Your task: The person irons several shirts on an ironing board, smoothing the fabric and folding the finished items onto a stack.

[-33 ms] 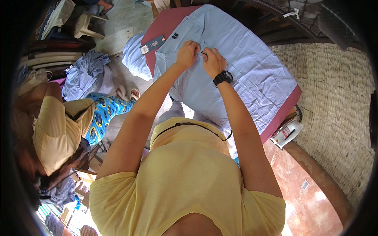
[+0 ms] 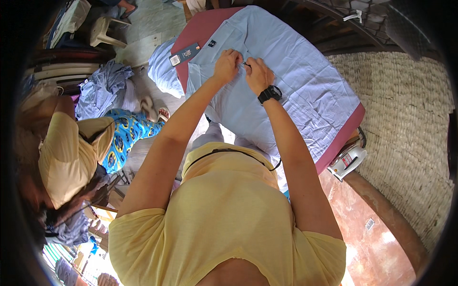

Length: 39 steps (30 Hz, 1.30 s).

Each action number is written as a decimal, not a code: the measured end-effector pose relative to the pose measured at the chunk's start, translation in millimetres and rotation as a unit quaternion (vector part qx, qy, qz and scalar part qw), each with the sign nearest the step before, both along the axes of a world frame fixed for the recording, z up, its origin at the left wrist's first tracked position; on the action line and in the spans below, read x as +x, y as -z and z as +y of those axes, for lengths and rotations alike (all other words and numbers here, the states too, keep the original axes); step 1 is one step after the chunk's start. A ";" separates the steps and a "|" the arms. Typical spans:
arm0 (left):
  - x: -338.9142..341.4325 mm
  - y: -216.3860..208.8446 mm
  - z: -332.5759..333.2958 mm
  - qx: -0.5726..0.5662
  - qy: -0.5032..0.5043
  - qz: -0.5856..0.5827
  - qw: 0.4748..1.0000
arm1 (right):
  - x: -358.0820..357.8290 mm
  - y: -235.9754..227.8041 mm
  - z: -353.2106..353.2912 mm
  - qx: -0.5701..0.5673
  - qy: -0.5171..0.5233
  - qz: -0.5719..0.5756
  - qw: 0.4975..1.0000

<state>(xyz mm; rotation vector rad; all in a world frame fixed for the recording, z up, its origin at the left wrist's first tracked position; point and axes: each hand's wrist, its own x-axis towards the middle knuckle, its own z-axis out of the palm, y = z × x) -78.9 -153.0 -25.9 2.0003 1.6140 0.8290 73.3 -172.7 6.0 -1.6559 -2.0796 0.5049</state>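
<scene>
A light blue shirt [image 2: 300, 81] lies spread over a maroon padded board [image 2: 206, 21]. My left hand [image 2: 227, 66] is closed, fingertips pinching the shirt's cloth near its front opening. Close beside it, my right hand [image 2: 260, 77] grips a small dark pointed tool [image 2: 246, 64], whose tip points toward the left fingertips. The tool is too small to tell its kind. A dark hang tag [image 2: 185, 54] with a white label rests by the collar, left of my left hand. On my right wrist is a black watch [image 2: 270, 94].
A white iron [image 2: 348, 162] stands beyond the board's right edge. More blue cloth [image 2: 164, 66] hangs at its left. Another person [image 2: 71, 152] is at the left, near a blue garment pile [image 2: 102, 90]. A beige plastic chair [image 2: 106, 32] stands far left.
The person at the left has shifted slightly, with a foot showing a little differently. My hands, the shirt and the tool look the same.
</scene>
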 end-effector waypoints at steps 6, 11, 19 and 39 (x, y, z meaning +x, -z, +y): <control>2.4 2.4 1.5 -0.014 -0.007 -0.017 1.000 | -4.4 2.5 3.3 -0.006 0.002 -0.010 1.000; 3.3 2.8 0.9 -0.020 -0.008 -0.028 0.999 | -5.5 3.4 5.4 -0.007 0.005 -0.016 1.000; -138.6 -44.6 -69.4 -0.240 0.095 0.041 0.965 | 68.4 -20.0 -13.6 0.037 0.121 0.182 0.975; -138.2 -31.9 -36.4 -0.160 -0.103 -0.191 0.963 | -106.9 -31.1 -41.6 -0.118 0.063 0.456 0.880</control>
